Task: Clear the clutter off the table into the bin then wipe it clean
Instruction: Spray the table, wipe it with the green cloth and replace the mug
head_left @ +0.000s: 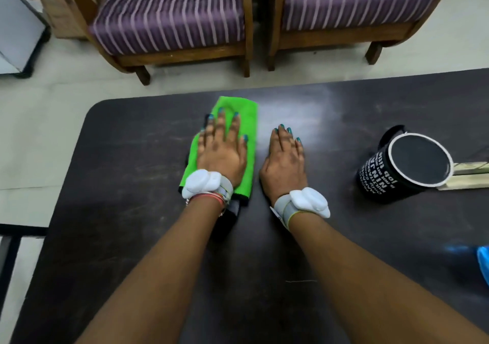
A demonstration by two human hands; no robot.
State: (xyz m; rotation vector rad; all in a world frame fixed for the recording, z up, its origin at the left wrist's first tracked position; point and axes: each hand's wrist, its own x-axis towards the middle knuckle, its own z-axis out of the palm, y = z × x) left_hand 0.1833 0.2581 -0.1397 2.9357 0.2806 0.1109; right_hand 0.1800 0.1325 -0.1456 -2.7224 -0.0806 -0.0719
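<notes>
Step in hand: wiping, by my reading.

Dark matte rectangular table [119,171], rounded near-left corner. The left part shows faint streaks.

Left of centre: bright green microfibre cloth [247,113], folded to a long pad and lying flat on the table with a dark edge showing at its near end. The left hand [222,150] lies palm-down on it, fingers straight and slightly spread, pressing rather than gripping. A white sensor band [202,185] sits at that wrist.

Just beside the cloth, not touching it: the right hand [284,158], flat on the bare table with fingers straight and together, holding nothing. The two hands are apart. Beyond the right hand is a pale sheen on the surface; I cannot tell whether it is damp or glare.

Right: black cylindrical container with white rim and white lettering [375,177], upright. Its inside reads dark and I see nothing in it. I cannot tell whether this is the bin.

Touching its right side: pale flat wooden strips [468,178], running off the picture's right edge. Near the right edge is a blue object [484,264], cut off and unidentified.

Judgement: clearing looks incomplete, since things remain on the right side.

Next move calls for:
- steady downward pressure through the left palm;
- overlapping passes toward the unwiped left part;
- the right hand braced on or lifted clear of the cloth's path.
</notes>
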